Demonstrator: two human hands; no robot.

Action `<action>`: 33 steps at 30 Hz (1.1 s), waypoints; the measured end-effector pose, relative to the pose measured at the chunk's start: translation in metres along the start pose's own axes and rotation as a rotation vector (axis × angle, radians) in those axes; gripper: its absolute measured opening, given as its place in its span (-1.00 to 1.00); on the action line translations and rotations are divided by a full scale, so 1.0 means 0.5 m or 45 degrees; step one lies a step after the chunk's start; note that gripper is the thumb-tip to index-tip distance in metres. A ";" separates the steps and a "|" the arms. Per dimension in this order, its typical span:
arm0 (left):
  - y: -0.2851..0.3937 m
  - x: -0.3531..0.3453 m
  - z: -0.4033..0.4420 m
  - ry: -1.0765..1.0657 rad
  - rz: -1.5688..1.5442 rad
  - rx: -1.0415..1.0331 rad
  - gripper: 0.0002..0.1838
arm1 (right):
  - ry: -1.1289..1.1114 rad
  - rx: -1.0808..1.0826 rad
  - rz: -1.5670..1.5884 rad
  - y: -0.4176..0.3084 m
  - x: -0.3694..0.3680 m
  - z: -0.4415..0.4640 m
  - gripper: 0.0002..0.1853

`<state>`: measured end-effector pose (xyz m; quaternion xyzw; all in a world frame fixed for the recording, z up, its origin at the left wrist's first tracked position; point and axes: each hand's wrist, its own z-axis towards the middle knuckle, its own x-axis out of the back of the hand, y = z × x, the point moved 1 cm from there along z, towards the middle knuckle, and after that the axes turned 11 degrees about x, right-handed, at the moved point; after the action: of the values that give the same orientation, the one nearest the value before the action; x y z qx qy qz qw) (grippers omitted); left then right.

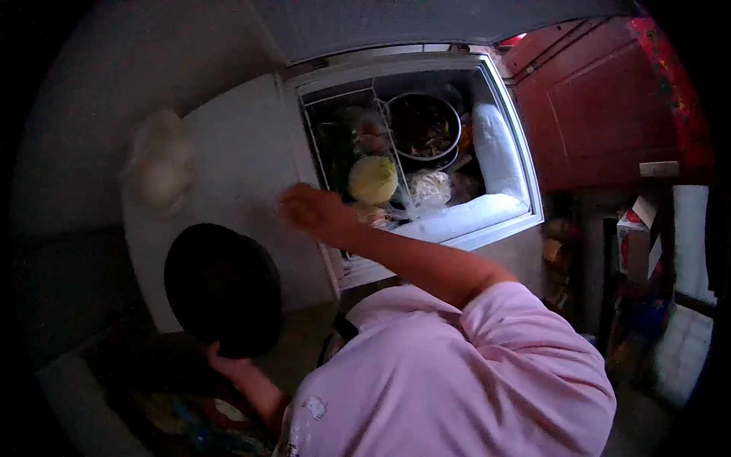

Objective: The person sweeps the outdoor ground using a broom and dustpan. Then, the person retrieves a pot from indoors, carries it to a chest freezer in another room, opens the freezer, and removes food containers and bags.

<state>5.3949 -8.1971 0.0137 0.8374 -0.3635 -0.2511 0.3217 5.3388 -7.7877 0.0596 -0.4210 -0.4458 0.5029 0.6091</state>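
My left hand (226,362) grips the near rim of a dark round basin (222,286), which is over the white freezer top (244,145); its contents are too dark to make out. My right hand (308,208) is stretched across to the left edge of the freezer opening, blurred, so its fingers do not show clearly. Just right of it, inside the open chest freezer (502,206), a pale green cabbage (374,180) sits at a wire basket (340,94). Behind the cabbage is a round pot (459,122) with dark contents, and beside it a clear plastic bag (429,189) of whitish food.
A plastic bag with something pale and round (161,167) rests at the far left of the freezer top. Thick frost (499,148) lines the freezer's right and near walls. A red cabinet (601,107) stands to the right, with a shelf and an open carton (638,236) below.
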 end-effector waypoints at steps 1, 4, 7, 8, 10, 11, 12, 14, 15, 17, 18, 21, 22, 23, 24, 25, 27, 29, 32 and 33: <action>0.006 -0.045 -0.029 -0.016 -0.020 0.034 -0.40 | 0.222 -0.251 0.301 0.064 0.047 -0.070 -0.77; -0.004 -0.110 -0.047 -0.056 -0.087 0.129 -0.44 | 0.714 -0.490 -0.025 0.350 0.246 -0.237 -0.79; 0.002 -0.010 0.035 0.036 0.262 -0.133 -0.47 | 1.123 -0.744 -0.255 0.445 0.449 -0.326 -0.73; 0.012 -0.014 0.027 -0.009 0.540 -0.247 -0.48 | 1.147 -0.887 -0.425 0.538 0.511 -0.361 -0.72; 0.022 -0.044 0.002 -0.036 0.817 -0.384 -0.49 | 1.232 -1.018 0.274 0.572 0.582 -0.362 -0.61; 0.028 -0.062 -0.014 -0.098 0.509 -0.121 -0.47 | 1.180 -1.242 0.443 0.589 0.608 -0.350 -0.57; 0.036 -0.082 -0.030 -0.159 0.200 0.137 -0.45 | 1.167 -1.245 0.460 0.607 0.613 -0.338 -0.57; 0.033 -0.126 -0.083 -0.037 0.181 0.132 -0.47 | 1.179 -1.224 0.672 0.585 0.606 -0.306 -0.55; 0.023 -0.147 -0.104 0.068 0.157 0.138 -0.49 | 1.119 -1.047 0.864 0.597 0.601 -0.293 -0.57; 0.000 -0.169 -0.131 0.098 0.069 0.144 -0.49 | 1.122 -1.112 0.910 0.606 0.600 -0.264 -0.63; -0.005 -0.172 -0.139 0.108 -0.017 0.166 -0.48 | 1.144 -1.169 0.940 0.606 0.599 -0.253 -0.68; -0.017 -0.159 -0.144 0.088 0.096 0.139 -0.48 | 1.260 -1.067 0.830 0.596 0.588 -0.237 -0.72; -0.019 -0.160 -0.146 0.090 0.087 0.136 -0.48 | 1.288 -1.003 0.783 0.586 0.586 -0.232 -0.72; -0.020 -0.159 -0.151 0.100 0.054 0.145 -0.43 | 1.277 -1.002 0.780 0.573 0.586 -0.230 -0.72; -0.020 -0.156 -0.155 0.113 0.024 0.156 -0.36 | 1.265 -1.093 0.709 0.558 0.589 -0.236 -0.73; -0.018 -0.145 -0.154 0.119 0.017 0.160 -0.36 | 1.255 -1.184 0.633 0.538 0.591 -0.242 -0.74; -0.016 -0.103 -0.149 0.010 0.012 0.149 -0.38 | 1.296 -1.159 0.562 0.494 0.584 -0.268 -0.77; -0.027 -0.064 -0.156 0.105 0.726 -0.299 -0.40 | 1.397 -1.054 0.585 0.452 0.572 -0.289 -0.85; -0.053 -0.106 -0.206 0.433 1.193 -0.868 -0.41 | 1.504 -1.010 0.677 0.440 0.574 -0.349 -0.86; -0.072 -0.163 -0.246 0.528 1.067 -0.912 -0.40 | 1.475 -0.978 0.606 0.372 0.569 -0.336 -0.86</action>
<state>5.4417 -8.0713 0.0853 0.4932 -0.4853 -0.0407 0.7208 5.4844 -7.4913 -0.1271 -0.8885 -0.0937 0.1269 0.4309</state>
